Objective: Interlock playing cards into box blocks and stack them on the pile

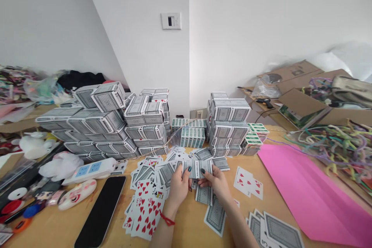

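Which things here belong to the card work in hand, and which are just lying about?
Likely in the job:
held cards, between left hand and right hand
loose cards
stacked card bundles

Apparently just lying about:
black phone
power strip
pink sheet
glue gun

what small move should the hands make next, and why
Probably nudge the held cards together and even their edges: the left hand and right hand already grip them from opposite sides, backs showing, and pale edges break up the middle.
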Demonstrator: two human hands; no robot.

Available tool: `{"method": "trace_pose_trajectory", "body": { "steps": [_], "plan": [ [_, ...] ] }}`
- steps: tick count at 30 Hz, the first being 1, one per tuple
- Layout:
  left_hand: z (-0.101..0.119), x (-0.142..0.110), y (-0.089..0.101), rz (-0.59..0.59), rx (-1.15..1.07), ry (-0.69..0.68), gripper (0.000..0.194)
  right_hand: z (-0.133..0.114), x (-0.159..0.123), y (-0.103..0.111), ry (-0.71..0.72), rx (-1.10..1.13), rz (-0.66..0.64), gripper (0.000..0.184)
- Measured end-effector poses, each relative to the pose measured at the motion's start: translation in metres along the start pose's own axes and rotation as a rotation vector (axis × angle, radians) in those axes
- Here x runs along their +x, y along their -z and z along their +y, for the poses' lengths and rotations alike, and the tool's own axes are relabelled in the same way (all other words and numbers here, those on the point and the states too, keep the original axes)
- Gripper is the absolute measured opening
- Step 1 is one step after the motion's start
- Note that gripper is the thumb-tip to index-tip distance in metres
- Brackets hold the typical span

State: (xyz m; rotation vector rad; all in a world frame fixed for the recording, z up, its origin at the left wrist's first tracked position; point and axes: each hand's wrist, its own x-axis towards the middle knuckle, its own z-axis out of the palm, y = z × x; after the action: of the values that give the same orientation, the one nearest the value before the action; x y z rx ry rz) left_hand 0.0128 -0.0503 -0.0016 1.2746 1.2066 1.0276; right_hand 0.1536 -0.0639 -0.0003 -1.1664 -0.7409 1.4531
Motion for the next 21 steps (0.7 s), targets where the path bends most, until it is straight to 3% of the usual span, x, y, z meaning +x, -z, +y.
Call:
{"method": "trace_pose_trajectory", "body": {
  "steps": [14, 21],
  "plan": [
    [0.0023, -0.0003, 0.0008, 0.004, -0.020, 0.031, 0.025, 0.0030, 0.0007, 0.0005, 0.015, 0.004, 0.016, 0.033],
    [-0.0030, 0.0013, 0.0024, -0.051, -0.092, 0.057, 0.025, 0.0072, 0.0021, 0.0000, 0.045, -0.046, 0.030, 0.031]
  ]
}}
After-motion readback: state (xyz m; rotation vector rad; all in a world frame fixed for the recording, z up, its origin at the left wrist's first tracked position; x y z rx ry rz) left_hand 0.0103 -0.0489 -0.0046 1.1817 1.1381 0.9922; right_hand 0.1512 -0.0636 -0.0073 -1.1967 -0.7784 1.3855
